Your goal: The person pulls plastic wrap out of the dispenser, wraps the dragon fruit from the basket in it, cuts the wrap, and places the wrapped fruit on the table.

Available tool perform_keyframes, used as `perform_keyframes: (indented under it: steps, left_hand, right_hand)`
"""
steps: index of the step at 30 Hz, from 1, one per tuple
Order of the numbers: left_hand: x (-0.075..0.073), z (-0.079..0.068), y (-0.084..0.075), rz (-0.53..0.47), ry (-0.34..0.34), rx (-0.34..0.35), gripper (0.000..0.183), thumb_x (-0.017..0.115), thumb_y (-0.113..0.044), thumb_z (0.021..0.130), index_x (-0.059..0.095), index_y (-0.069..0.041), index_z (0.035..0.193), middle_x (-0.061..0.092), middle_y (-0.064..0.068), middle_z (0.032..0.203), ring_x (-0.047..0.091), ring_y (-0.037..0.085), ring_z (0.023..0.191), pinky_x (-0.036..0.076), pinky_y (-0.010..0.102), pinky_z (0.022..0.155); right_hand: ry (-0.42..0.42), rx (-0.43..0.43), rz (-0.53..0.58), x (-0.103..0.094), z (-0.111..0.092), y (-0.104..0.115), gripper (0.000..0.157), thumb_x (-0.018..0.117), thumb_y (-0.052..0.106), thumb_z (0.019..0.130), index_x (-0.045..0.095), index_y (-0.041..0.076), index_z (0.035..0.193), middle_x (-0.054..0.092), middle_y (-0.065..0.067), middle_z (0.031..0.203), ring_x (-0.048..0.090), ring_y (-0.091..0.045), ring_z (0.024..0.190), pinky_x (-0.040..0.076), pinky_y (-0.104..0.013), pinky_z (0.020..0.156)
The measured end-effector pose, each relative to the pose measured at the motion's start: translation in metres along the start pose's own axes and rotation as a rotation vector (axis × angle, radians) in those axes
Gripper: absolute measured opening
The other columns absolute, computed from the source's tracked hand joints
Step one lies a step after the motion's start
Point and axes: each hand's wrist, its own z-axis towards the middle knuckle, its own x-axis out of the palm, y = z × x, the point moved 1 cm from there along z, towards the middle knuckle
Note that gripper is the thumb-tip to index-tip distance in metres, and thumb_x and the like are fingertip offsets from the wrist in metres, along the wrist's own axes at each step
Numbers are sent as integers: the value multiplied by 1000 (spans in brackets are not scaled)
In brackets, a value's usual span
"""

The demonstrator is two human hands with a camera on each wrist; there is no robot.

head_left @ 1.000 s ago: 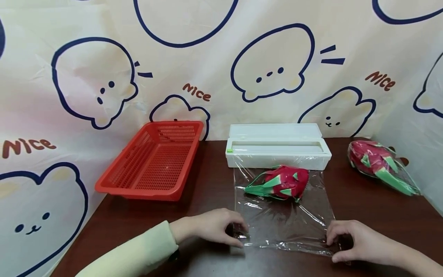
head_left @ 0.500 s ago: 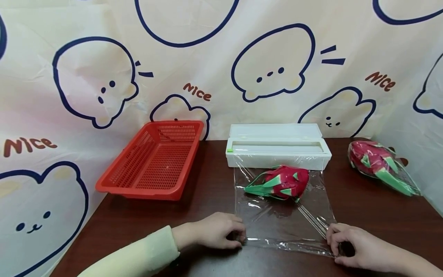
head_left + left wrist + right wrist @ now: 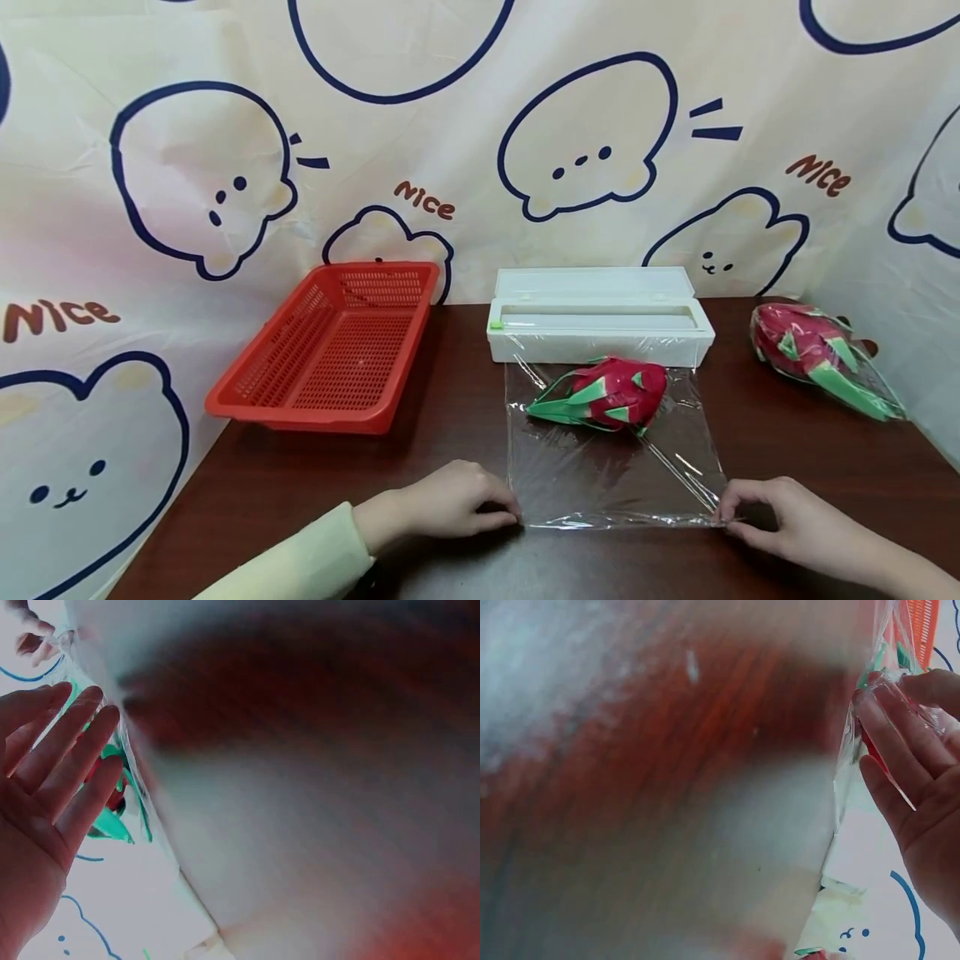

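Note:
A sheet of clear plastic wrap (image 3: 592, 492) runs from a white wrap dispenser box (image 3: 600, 347) toward the front of the table. On the sheet lies a red dragon fruit (image 3: 626, 392) with green leaves, its tip pointing left. My left hand (image 3: 453, 504) pinches the near left corner of the wrap. At the near right corner, my right hand (image 3: 798, 523) pinches the film between thumb and fingers. The front edge is stretched straight between both hands. In the right wrist view, crinkled film shows at the right fingers (image 3: 892, 735).
A red perforated basket (image 3: 300, 415) stands at the left. A second dragon fruit (image 3: 806, 342), covered in film, lies at the far right. Behind the dark wooden table (image 3: 450, 400) hangs a cartoon-printed backdrop (image 3: 600, 242). The dispenser's lid (image 3: 596, 283) is raised.
Both hands have gone from loosely parted fingers at the wrap's corners to pinching them. The film's front edge has become straighter and tauter. The dragon fruit keeps its place.

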Motion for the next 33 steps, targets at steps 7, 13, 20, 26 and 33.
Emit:
perform_keyframes:
  steps: [7, 13, 20, 26, 33]
  left_hand:
    - [-11, -5, -4, 74, -154, 45, 6, 70, -20, 90, 76, -19, 93, 70, -14, 87, 62, -9, 83, 47, 10, 74]
    - [-24, -3, -5, 124, -281, 107, 5, 70, -17, 90, 74, -19, 90, 65, -14, 78, 57, -6, 70, 45, 9, 65]
    - [-43, 3, -5, 106, -407, 143, 9, 77, -10, 83, 74, -15, 91, 68, -10, 82, 63, -2, 76, 49, 12, 71]
    - [-56, 10, 1, 66, -456, 137, 15, 79, -6, 80, 74, -13, 92, 70, -7, 88, 64, 0, 83, 49, 14, 76]
    - [-72, 20, 7, 57, -496, 95, 10, 77, -9, 83, 74, -14, 91, 70, -8, 86, 60, -2, 77, 48, 11, 69]
  right_hand:
    - [-93, 9, -48, -10, 0, 5, 30, 72, -3, 84, 62, 24, 96, 64, 11, 87, 61, -5, 79, 52, -19, 67]
    - [-233, -44, -215, -22, 5, 17, 44, 78, -10, 74, 63, 26, 95, 64, 15, 86, 62, -2, 76, 49, -12, 66]
    - [-326, -27, -302, -37, 14, 32, 48, 81, -10, 69, 65, 28, 93, 64, 17, 85, 57, 0, 69, 45, -13, 58]
    - [-404, -34, -374, -46, 23, 40, 49, 83, -10, 65, 66, 29, 91, 64, 19, 84, 54, 0, 67, 40, -14, 54]
    - [-455, -59, -412, -60, 35, 41, 50, 83, -11, 63, 67, 28, 91, 66, 17, 85, 56, 1, 68, 39, -14, 54]
